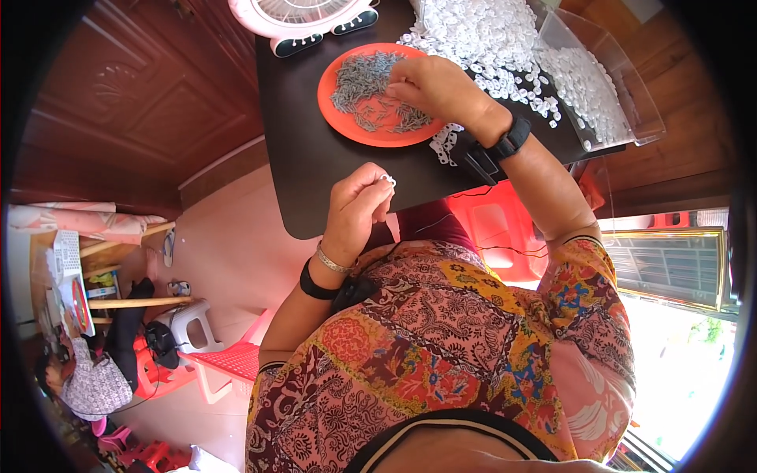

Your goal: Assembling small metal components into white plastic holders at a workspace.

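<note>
My left hand (359, 201) is closed in a pinch just off the near edge of the dark table (303, 173). Between its thumb and fingertip sits a small white plastic piece (389, 180). Over the right side of an orange-red plate (326, 98), my right hand (441, 88) has its fingers pressed together. Whatever those fingertips pinch is too small to make out. Many small grey screws (363, 83) lie on the plate, some partly covered by the right hand. A few flat white plastic pieces (445, 144) rest on the table beside the plate, below the right wrist.
A large heap of white plastic pieces (477, 35) spreads across the far table. At its right, a clear plastic bin (639, 106) holds more. A white fan base (292, 27) stands at the far left. Beneath the table is a red stool (485, 225); another person (95, 378) sits at far left.
</note>
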`<state>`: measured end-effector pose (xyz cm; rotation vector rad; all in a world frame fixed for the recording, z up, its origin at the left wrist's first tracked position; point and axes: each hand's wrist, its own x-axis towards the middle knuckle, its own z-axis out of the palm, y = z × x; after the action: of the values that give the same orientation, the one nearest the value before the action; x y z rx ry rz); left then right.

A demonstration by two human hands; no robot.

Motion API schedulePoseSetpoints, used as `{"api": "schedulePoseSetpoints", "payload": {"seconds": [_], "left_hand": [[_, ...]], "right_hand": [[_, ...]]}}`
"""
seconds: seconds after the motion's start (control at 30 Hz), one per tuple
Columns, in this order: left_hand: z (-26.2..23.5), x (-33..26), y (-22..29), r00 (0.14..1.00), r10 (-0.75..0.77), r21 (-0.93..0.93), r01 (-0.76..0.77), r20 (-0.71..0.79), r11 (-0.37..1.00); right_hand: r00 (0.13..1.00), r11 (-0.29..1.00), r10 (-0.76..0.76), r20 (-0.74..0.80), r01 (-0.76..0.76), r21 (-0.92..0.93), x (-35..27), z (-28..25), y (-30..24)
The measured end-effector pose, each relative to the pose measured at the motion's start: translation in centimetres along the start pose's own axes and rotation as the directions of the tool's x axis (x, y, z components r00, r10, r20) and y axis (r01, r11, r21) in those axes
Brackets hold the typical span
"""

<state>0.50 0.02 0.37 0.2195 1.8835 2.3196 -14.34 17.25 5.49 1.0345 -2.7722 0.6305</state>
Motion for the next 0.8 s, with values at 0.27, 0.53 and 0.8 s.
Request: {"api": "schedulePoseSetpoints", "payload": {"seconds": [0.27, 0.53, 0.8], "left_hand": [[0.5, 0.0, 1.2, 0.999, -0.009, 0.021, 0.01, -0.051, 1.0], [1.1, -0.3, 1.6, 1.0, -0.007, 0.116, 0.009, -0.015, 0.993], [1.7, -0.6, 1.4, 0.999, -0.04, 0.131, 0.041, -0.013, 0.991]], "right_hand": [[0.985, 0.541, 0.146, 0.096, -0.161, 0.825, -6.5, -0.6, -4.6], [0.967, 0.255, 0.197, 0.163, -0.211, 0.944, -9.5, 2.7, -5.4], [0.968, 0.249, 0.205, 0.144, -0.194, 0.949, -10.2, 3.1, -5.5]]}}
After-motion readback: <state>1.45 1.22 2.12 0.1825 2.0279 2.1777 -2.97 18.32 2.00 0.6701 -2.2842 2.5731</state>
